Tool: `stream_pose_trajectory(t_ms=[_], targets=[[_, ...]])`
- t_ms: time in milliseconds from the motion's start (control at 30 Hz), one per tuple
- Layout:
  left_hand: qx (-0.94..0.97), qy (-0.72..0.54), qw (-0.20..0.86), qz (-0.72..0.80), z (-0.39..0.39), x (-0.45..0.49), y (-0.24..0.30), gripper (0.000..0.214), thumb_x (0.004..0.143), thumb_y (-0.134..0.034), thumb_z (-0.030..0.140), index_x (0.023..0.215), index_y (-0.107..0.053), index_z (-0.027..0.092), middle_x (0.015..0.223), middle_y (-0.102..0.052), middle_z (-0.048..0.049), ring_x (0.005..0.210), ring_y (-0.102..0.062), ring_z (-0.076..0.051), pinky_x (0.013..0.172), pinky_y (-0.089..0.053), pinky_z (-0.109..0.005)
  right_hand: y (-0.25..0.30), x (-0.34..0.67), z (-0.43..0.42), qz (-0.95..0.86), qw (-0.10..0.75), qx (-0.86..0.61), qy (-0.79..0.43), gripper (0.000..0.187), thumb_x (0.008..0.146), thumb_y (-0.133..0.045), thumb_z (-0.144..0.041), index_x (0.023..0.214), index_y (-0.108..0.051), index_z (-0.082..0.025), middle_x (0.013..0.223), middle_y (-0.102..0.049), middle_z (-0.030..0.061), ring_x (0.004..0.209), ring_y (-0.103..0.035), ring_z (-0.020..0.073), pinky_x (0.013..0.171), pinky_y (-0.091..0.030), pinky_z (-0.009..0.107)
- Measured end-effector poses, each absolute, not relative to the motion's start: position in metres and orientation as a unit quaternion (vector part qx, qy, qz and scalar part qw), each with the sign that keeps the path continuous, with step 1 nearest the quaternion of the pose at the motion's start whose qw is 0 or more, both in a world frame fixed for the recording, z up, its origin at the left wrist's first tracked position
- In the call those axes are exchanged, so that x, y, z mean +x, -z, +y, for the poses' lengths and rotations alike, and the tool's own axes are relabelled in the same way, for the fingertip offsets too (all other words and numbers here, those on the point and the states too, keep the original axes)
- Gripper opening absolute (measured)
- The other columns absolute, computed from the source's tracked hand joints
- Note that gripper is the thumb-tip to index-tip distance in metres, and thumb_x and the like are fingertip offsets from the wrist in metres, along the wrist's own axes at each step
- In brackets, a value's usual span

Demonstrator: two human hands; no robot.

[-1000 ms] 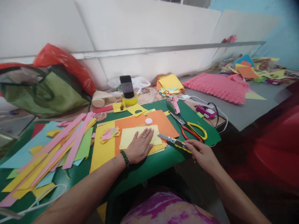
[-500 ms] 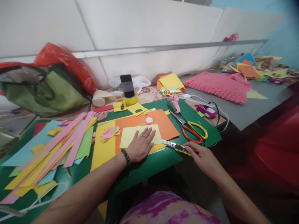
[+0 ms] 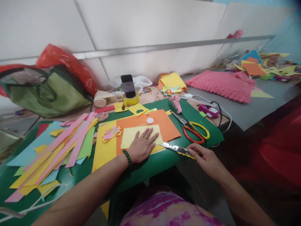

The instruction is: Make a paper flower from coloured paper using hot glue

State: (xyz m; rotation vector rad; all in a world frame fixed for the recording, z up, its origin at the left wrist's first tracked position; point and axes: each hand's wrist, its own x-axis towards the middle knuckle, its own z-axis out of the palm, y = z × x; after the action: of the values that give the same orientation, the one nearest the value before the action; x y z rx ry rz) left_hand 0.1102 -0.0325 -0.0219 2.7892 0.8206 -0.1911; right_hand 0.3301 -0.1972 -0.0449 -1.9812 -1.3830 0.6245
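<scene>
My left hand [image 3: 141, 145] lies flat with fingers spread on a pale yellow paper sheet [image 3: 133, 136], which rests on an orange sheet [image 3: 164, 124] and a deeper yellow sheet [image 3: 103, 150]. My right hand [image 3: 205, 160] is closed on the yellow handle of a utility knife [image 3: 176, 148]. The blade is out and its tip rests at the lower right edge of the yellow paper, just right of my left fingertips. All of this sits on a green cutting mat [image 3: 150, 166].
Scissors [image 3: 194, 130] with red and yellow handles, a pink glue gun [image 3: 176, 103] and a white cap [image 3: 150, 121] lie beyond the papers. Several pink and yellow strips [image 3: 56, 150] pile at left. A phone [image 3: 128, 85] stands in a tape roll. A green bag [image 3: 44, 91] sits back left.
My right hand has slid the knife left and down, bringing the blade tip from off the paper to its lower right edge. My left hand stays flat on the sheet.
</scene>
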Motion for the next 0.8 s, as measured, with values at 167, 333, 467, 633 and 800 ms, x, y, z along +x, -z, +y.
stream_pose_trajectory(t_ms=[167, 333, 467, 633, 800], targets=[[0.95, 0.07, 0.115, 0.283, -0.0329, 0.1108, 0.0219, 0.053, 0.098, -0.022, 0.036, 0.15, -0.023, 0.025, 0.158, -0.014, -0.0111, 0.146, -0.01, -0.028, 0.111, -0.014, -0.062, 0.0472, 0.3264, -0.194, -0.525, 0.327, -0.751, -0.229, 0.035, 0.089, -0.043, -0.051, 0.085, -0.062, -0.022, 0.069, -0.062, -0.0009, 0.061, -0.054, 0.0143, 0.054, -0.04, 0.023], [0.947, 0.075, 0.123, 0.287, -0.0343, 0.1124, 0.0201, 0.053, 0.098, -0.022, 0.036, 0.15, -0.023, 0.025, 0.158, -0.013, -0.0114, 0.146, -0.009, -0.028, 0.111, -0.013, -0.062, 0.0452, 0.3262, -0.193, -0.535, 0.327, -0.745, -0.226, 0.035, 0.088, -0.043, -0.051, 0.081, -0.062, -0.022, 0.065, -0.059, -0.0015, 0.057, -0.052, 0.0139, 0.051, -0.039, 0.023], [0.946, 0.082, 0.121, 0.288, -0.0346, 0.1131, 0.0192, 0.053, 0.098, -0.021, 0.036, 0.15, -0.021, 0.024, 0.159, -0.011, -0.0115, 0.146, -0.007, -0.027, 0.112, -0.012, -0.062, 0.0453, 0.3245, -0.1921, -0.531, 0.333, -0.747, -0.223, 0.035, 0.088, -0.042, -0.049, 0.082, -0.063, -0.021, 0.07, -0.061, 0.0, 0.061, -0.054, 0.0151, 0.053, -0.04, 0.023], [0.946, 0.081, 0.125, 0.286, -0.0336, 0.1109, 0.0191, 0.054, 0.098, -0.02, 0.037, 0.15, -0.021, 0.025, 0.159, -0.011, -0.011, 0.146, -0.006, -0.027, 0.112, -0.011, -0.062, 0.0453, 0.3241, -0.1932, -0.537, 0.33, -0.745, -0.22, 0.035, 0.088, -0.043, -0.05, 0.082, -0.063, -0.022, 0.07, -0.062, 0.0, 0.062, -0.054, 0.0153, 0.055, -0.041, 0.023], [0.935, 0.085, 0.15, 0.31, -0.0389, 0.1172, 0.0173, 0.054, 0.098, -0.02, 0.037, 0.151, -0.019, 0.024, 0.159, -0.008, -0.0104, 0.146, -0.004, -0.027, 0.112, -0.01, -0.061, 0.039, 0.3246, -0.191, -0.527, 0.343, -0.749, -0.209, 0.035, 0.087, -0.045, -0.05, 0.082, -0.064, -0.021, 0.068, -0.062, -0.0001, 0.058, -0.052, 0.0142, 0.052, -0.04, 0.023]])
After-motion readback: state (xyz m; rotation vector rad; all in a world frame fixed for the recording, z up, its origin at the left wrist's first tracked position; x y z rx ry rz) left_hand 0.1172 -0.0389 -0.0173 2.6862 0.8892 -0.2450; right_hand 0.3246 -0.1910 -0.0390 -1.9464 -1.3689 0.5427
